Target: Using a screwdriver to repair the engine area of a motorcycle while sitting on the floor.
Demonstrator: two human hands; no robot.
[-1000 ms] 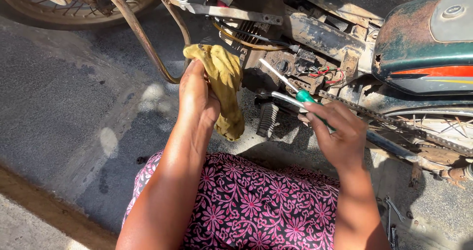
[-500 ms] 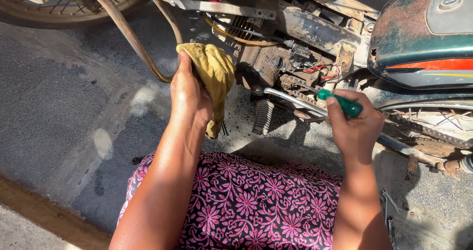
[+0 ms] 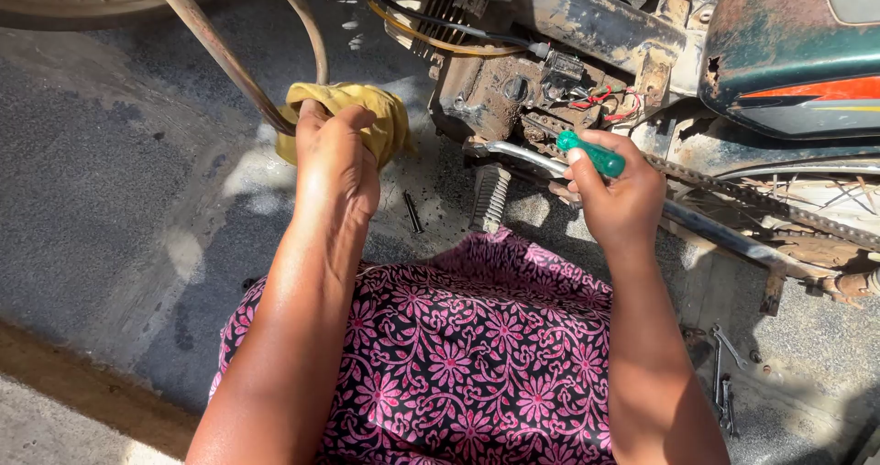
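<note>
The green-handled screwdriver is held at the engine casing, clamped in the closed right hand. It is judged light and rigid, with a smooth handle; the handle is the proper grip point. Its long axis runs from upper left to lower right, though the tip is hidden. The left hand is closed on a soft yellow rag against a rusty frame tube.

Both bare forearms reach forward, away from the body. The left hand lies palm down, its fingers curled over and clenched. The right hand sits higher, wrist bent slightly, fingers closed in a fist-like grip.
</note>
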